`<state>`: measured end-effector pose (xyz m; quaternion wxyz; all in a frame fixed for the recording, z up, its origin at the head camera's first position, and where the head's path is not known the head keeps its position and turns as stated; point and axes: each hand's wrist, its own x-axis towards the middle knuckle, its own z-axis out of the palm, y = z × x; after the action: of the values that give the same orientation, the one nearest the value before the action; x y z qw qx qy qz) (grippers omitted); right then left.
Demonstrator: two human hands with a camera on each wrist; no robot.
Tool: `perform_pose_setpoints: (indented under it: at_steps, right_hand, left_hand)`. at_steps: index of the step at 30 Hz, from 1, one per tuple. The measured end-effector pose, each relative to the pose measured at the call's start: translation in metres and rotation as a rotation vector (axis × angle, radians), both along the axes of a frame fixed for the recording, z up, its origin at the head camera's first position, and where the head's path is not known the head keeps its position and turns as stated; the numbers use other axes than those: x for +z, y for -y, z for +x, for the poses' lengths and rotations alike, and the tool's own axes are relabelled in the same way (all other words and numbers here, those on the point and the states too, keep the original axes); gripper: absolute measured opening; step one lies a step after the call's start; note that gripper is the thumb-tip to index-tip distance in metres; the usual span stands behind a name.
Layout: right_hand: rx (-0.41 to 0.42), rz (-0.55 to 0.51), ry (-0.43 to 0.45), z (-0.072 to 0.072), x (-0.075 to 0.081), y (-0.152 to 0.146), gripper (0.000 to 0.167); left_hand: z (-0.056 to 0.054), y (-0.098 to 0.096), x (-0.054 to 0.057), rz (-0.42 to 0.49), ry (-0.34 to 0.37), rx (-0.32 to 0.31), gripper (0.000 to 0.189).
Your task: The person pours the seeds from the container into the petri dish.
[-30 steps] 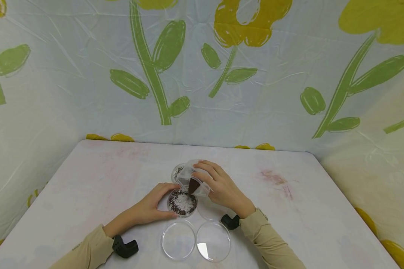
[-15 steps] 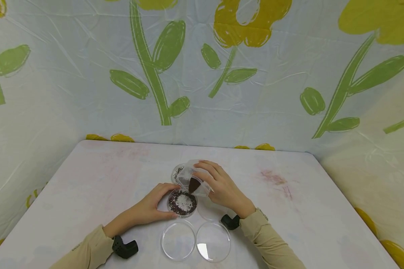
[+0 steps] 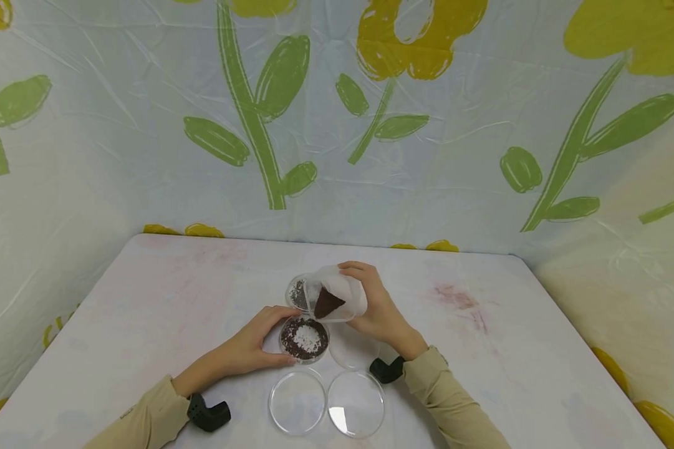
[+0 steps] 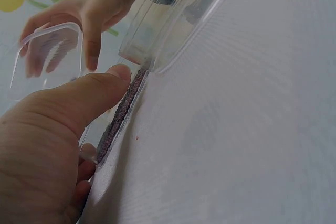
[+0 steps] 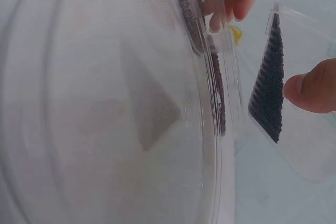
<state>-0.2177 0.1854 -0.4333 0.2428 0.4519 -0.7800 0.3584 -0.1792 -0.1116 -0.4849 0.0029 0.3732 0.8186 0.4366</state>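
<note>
In the head view my left hand point(image 3: 252, 346) holds a round clear petri dish point(image 3: 328, 342) between thumb and fingers. Dark brown granules point(image 4: 123, 109) ring the dish's floor, and a pale patch shows at its middle. My right hand point(image 3: 383, 310) grips a clear plastic cup point(image 3: 349, 285), tilted low over the dish's far right side. More brown granules point(image 3: 328, 304) lie banked in a wedge inside the cup, also visible in the right wrist view beside the thumb point(image 5: 315, 88). Behind sits a second petri dish point(image 3: 287, 290) with scattered granules, partly hidden by the cup.
Two clear round dishes or lids, one on the left point(image 3: 270, 404) and one on the right point(image 3: 384, 408), lie at the front. Another clear round piece point(image 3: 355, 364) lies partly under my right hand. A floral sheet point(image 3: 449, 162) hangs behind the white table point(image 3: 179, 280).
Granules have spread over more of the held dish, shrinking the pale patch. The cup has shifted slightly right and turned, showing more of its inside. My left hand stays in place.
</note>
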Motion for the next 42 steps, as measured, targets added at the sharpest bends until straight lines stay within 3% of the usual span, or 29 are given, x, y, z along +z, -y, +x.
perform_pose_setpoints:
  at_steps: [4,11,18,28,35,42]
  right_hand:
    - [-0.046,-0.093,0.113,0.002,0.001,-0.002,0.088]
    - [-0.133,-0.194,0.300,0.015,0.021,-0.001,0.088]
    - [-0.217,-0.288,0.494,0.012,0.023,-0.009,0.085]
    - [-0.181,-0.401,0.698,-0.004,0.001,-0.033,0.087]
    - [-0.149,-0.405,0.709,-0.029,-0.038,-0.053,0.087]
    - [-0.124,-0.430,0.761,-0.032,-0.044,-0.056,0.083]
  left_hand:
    - [0.002,0.001,0.000,-0.004,0.033,0.009,0.082]
    - [0.002,0.001,-0.002,-0.004,0.043,0.016,0.083]
    - [-0.001,0.001,-0.004,-0.009,0.029,0.016,0.083]
    - [-0.002,0.001,-0.004,-0.011,0.003,0.004,0.083]
    - [-0.002,0.001,-0.002,-0.013,-0.005,0.004,0.083]
    - [-0.002,0.000,-0.003,-0.012,-0.007,0.006,0.083]
